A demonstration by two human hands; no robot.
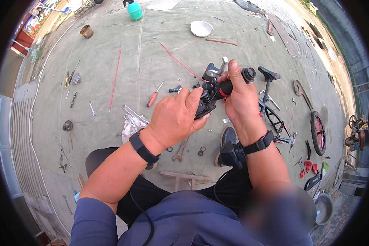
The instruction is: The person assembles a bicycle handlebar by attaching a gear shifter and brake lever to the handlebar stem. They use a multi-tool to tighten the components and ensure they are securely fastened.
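Above the ground sheet, both hands hold a black bicycle handlebar part with a red ring (223, 92) and a silver lever (224, 65). My right hand (242, 98) is wrapped round its black cylindrical end, thumb pointing up. At the other end, the closed fingers of my left hand (174, 112) pinch a black fitting (205, 107); the fingertips behind it are hidden. A thin red cable (177, 60) leads up to the part from the far left; whether it is joined there cannot be made out.
An orange-handled screwdriver (152, 99), an open-ended wrench (180, 153) and a white rag (131, 126) lie close by. To the right are a bicycle frame (274, 119) and a wheel (318, 133). Farther off stand a white bowl (201, 28) and a green spray bottle (134, 11).
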